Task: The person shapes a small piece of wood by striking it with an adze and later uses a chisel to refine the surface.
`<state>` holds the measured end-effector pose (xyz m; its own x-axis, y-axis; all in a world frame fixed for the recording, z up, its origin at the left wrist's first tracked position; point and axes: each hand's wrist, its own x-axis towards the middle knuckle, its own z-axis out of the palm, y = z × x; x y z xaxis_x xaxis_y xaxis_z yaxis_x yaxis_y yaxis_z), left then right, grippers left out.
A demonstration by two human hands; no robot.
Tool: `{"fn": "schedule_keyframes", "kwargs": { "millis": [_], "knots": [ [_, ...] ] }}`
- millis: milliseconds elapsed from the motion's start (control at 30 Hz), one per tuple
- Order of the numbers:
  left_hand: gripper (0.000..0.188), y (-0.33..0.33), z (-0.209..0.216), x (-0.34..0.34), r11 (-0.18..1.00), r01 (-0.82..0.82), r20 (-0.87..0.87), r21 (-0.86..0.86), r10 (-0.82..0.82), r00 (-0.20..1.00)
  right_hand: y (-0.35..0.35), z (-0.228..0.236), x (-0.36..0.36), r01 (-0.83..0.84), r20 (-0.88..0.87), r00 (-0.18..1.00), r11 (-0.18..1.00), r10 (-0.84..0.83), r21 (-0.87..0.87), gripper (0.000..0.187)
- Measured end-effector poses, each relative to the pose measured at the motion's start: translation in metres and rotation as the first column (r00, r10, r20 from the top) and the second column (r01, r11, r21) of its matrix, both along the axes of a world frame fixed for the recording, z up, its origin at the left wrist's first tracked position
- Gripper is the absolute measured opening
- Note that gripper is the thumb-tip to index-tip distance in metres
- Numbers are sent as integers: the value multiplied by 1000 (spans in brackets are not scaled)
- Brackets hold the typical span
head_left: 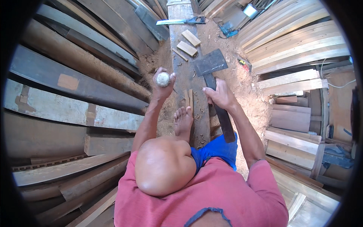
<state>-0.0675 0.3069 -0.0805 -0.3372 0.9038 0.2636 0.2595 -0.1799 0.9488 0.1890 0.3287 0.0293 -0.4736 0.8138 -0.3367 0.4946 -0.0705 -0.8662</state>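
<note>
At the near side, a bent bare leg (162,164) is raised, and its foot (184,119) is placed by two thin wood strips (190,100) on the long plank (200,126), probably for steadiness; whether the strips are pinned by it cannot be told. Farther, on the right, the mallet (210,61) is held by the right hand (223,95), its fingers and thumb wrapped round the handle just below the dark head, where the weight is likely best balanced; the handle is pointed back toward the body. On the left, a round-ended tool (163,78) is enclosed in the left hand (160,90), its pale butt left uncovered above the curled fingers, seemingly to be kept clear of them; its lower part is hidden. Beyond, two small wood blocks (187,48) and a thin stick (179,55) are laid on the plank, apparently within reach. Farthest, a handsaw (179,21) is rested crosswise, perhaps kept out of the way.
</note>
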Motion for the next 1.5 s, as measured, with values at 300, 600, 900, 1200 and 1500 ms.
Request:
{"fn": "schedule_keyframes", "kwargs": {
  "millis": [300, 600, 900, 1200, 1500],
  "knots": [
    [25, -23, -1, -3, 870, 149, -255, -469, -295, 921, 50, -143, -25, -167, 469, 881, 966, 57, 196, 53],
    [45, -42, -35, 18, 627, 282, -154, -727, -548, 822, -5, -134, -39, -151, 532, 844, 920, -70, 361, 35],
    [46, -49, -72, 13, 585, 240, -120, -774, -508, 853, -36, -154, -78, -207, 578, 813, 961, 65, 182, 45],
    [38, -47, -78, 7, 643, 235, -164, -729, -497, 852, -26, -161, -97, -150, 669, 743, 982, 37, 112, 39],
    [34, -50, -65, 7, 649, 390, 24, -654, -496, 868, -17, -155, -72, 66, 523, 850, 998, -65, 17, 48]
  ]
}}
